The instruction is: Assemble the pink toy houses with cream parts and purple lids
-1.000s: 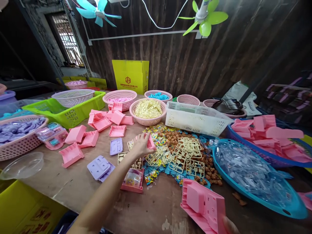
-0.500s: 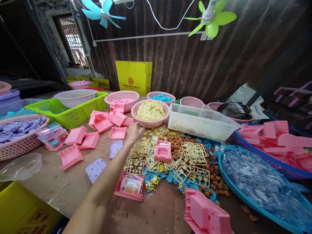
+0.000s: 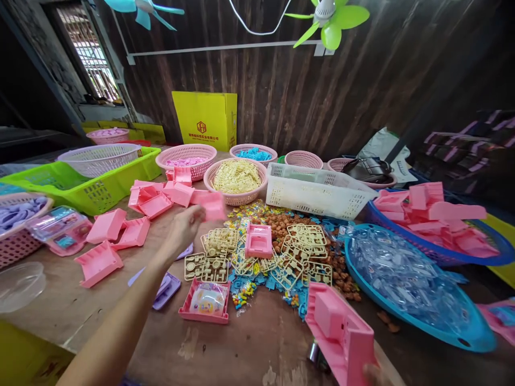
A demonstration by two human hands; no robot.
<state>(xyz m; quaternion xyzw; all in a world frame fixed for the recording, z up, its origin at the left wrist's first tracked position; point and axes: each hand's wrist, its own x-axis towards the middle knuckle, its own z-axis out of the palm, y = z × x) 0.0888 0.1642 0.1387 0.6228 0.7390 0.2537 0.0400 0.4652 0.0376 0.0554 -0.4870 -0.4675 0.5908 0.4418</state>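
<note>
My left hand (image 3: pixel 188 228) reaches over the table, its fingers closed on the edge of a pink plastic tray (image 3: pixel 214 205), which is blurred by motion. At the lower right, my right hand (image 3: pixel 376 374) grips a larger pink plastic housing (image 3: pixel 341 332), tilted up; most of that hand is out of the picture or hidden. Another pink tray (image 3: pixel 209 301) with a clear printed packet in it lies between my hands. Beyond it, a small pink frame (image 3: pixel 258 240) rests on cream part sprues (image 3: pixel 215 252). Purple panels (image 3: pixel 168 290) lie partly behind my left forearm.
Several pink trays (image 3: pixel 105 227) lie at left. Baskets stand along the back, one with cream sprues (image 3: pixel 237 177), beside a white crate (image 3: pixel 317 187). At right are a blue tray (image 3: pixel 475 339) of clear packets and a blue basket (image 3: pixel 497 256) of pink parts. Brown pieces (image 3: pixel 346 279) are heaped mid-table.
My left hand has drawn back leftward and now holds a pink tray. The pink housing is tilted more upright, and my right fingers now show on it. The view has shifted right.
</note>
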